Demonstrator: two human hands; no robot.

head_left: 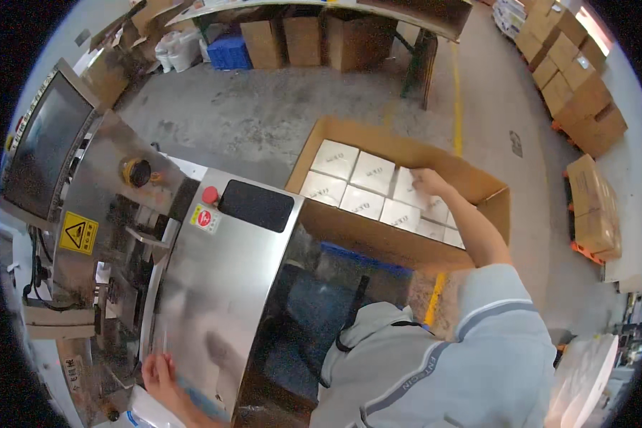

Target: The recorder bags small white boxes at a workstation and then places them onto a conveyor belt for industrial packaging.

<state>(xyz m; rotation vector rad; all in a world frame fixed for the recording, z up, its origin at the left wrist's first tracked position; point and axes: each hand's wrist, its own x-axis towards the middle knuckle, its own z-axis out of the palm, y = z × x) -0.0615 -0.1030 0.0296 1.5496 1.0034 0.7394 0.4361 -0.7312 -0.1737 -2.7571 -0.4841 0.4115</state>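
- The right hand [426, 182] is over the white boxes [362, 201], fingers pointing down at a box in the far row, right of the middle; blur hides whether they grip it or only touch its top.
- These boxes stand in rows inside an open brown carton [378, 232], to the right of the steel worktop [214, 285] and well apart from the left hand [160, 372].
- The left hand is over the worktop's near left part, fingers loosely bent; whether anything is between them I cannot tell.
- Dark grey print crosses the tops of several boxes.
- A red-and-white round symbol on a small label [205, 218] sits just below a red button [210, 195], beside a black pad [257, 205].
- A yellow warning label [78, 232] with a black triangle is on the machine cover [110, 203].
- Pale lettering runs along the dark band [414, 378] on the grey garment [471, 378].
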